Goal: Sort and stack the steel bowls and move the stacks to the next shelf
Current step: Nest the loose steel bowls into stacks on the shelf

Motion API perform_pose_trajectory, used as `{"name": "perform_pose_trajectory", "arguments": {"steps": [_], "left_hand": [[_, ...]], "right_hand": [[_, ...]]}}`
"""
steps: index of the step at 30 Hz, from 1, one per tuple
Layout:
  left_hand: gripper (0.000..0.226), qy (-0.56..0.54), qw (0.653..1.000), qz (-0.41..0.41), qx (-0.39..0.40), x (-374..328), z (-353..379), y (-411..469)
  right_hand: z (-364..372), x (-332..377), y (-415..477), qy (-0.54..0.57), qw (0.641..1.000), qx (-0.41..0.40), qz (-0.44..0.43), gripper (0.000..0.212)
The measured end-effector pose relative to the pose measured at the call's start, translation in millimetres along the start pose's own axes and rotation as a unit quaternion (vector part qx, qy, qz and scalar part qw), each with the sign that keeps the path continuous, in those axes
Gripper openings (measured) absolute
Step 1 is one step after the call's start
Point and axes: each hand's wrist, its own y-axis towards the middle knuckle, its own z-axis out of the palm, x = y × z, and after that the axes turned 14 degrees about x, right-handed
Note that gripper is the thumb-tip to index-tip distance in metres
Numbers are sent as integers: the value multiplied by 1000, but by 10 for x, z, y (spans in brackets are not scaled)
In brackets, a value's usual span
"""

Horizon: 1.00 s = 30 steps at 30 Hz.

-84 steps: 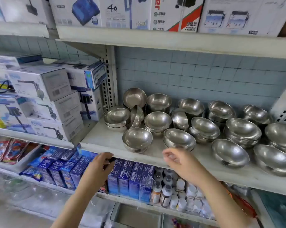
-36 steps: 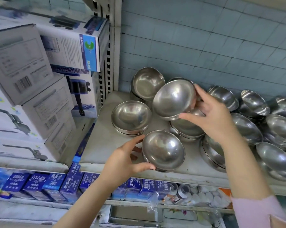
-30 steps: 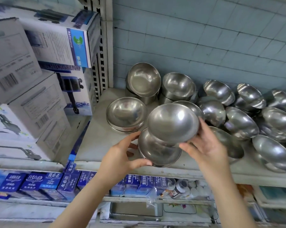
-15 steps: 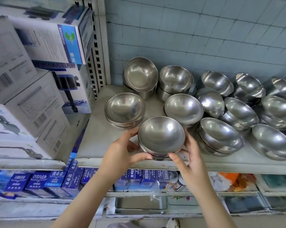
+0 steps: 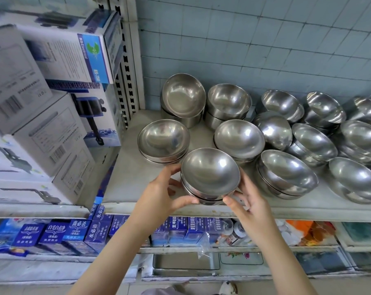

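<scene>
A small stack of steel bowls (image 5: 210,173) sits at the front edge of the white shelf (image 5: 127,184), one bowl nested in another. My left hand (image 5: 161,194) grips its left side, thumb under the rim. My right hand (image 5: 247,199) cups its right side with fingers spread along the wall. Behind it stand another low stack (image 5: 163,141), a single-looking stack (image 5: 238,139), and two taller stacks at the back (image 5: 183,99) (image 5: 229,103). Several more bowls and stacks (image 5: 312,143) crowd the shelf's right half, some tilted.
White pump boxes (image 5: 52,128) fill the neighbouring shelf on the left, beyond a perforated upright (image 5: 127,67). Blue cartons (image 5: 73,233) and small bottles line the shelf below. A tiled wall (image 5: 265,50) backs the bowls.
My right hand carried a bowl from the back and set it into the front bowl held by my left hand. Both hands now hold the nested stack at the shelf edge.
</scene>
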Motion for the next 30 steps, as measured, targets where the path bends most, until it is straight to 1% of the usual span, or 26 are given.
{"name": "perform_pose_trajectory", "arguments": {"steps": [1, 2, 3, 5, 6, 7, 8, 10, 11, 12, 13, 15, 18, 22, 25, 26, 28, 30], "left_hand": [[92, -6, 1000, -2, -22, -10, -14, -34], [83, -21, 998, -7, -65, -35, -42, -84], [72, -27, 992, -6, -127, -58, -81, -132], [56, 4, 968, 9, -251, -93, -214, -182], [54, 14, 958, 14, -285, -83, -296, -172], [59, 11, 957, 10, -291, -42, -381, -135], [71, 1, 962, -4, -272, -12, -465, -77], [103, -26, 980, -37, -194, 59, -603, 77], [113, -41, 986, -48, -153, 73, -648, 148], [117, -50, 990, -53, -123, 77, -674, 209], [116, -50, 992, -53, -107, 91, -688, 258], [108, -43, 991, -60, -108, 135, -716, 325], [95, -41, 990, -58, -124, 165, -757, 324], [91, -32, 986, -48, -155, 147, -774, 289], [95, -19, 982, -47, -181, 92, -789, 258], [94, -12, 982, -34, -186, 47, -800, 234], [83, -14, 982, 8, -186, -62, -829, 186], [73, -25, 985, 39, -166, -175, -844, 142]], "right_hand": [[-14, -6, 1, -3, 1000, 12, 8, 98], [-24, -10, 2, -12, 1000, 22, 14, 107], [-27, -14, 6, -24, 999, 27, 18, 111], [-13, -8, 21, -33, 999, 21, 26, 101], [-1, 6, 37, -36, 999, 15, 31, 95], [7, 28, 53, -39, 999, 12, 34, 91], [7, 37, 77, -43, 998, 13, 37, 89], [-5, 61, 133, -52, 998, 20, 42, 82], [-13, 79, 163, -55, 997, 25, 46, 80], [-22, 93, 193, -56, 997, 30, 49, 80], [-27, 105, 219, -58, 996, 34, 50, 84], [-30, 124, 261, -63, 996, 39, 48, 91], [-12, 144, 333, -70, 996, 43, 46, 90], [27, 156, 446, -75, 996, 34, 44, 93], [37, 147, 479, -69, 996, 30, 40, 96], [42, 145, 480, -63, 997, 29, 40, 97], [50, 123, 489, -52, 998, 25, 39, 96], [59, 94, 507, -45, 998, 21, 39, 93]]}}
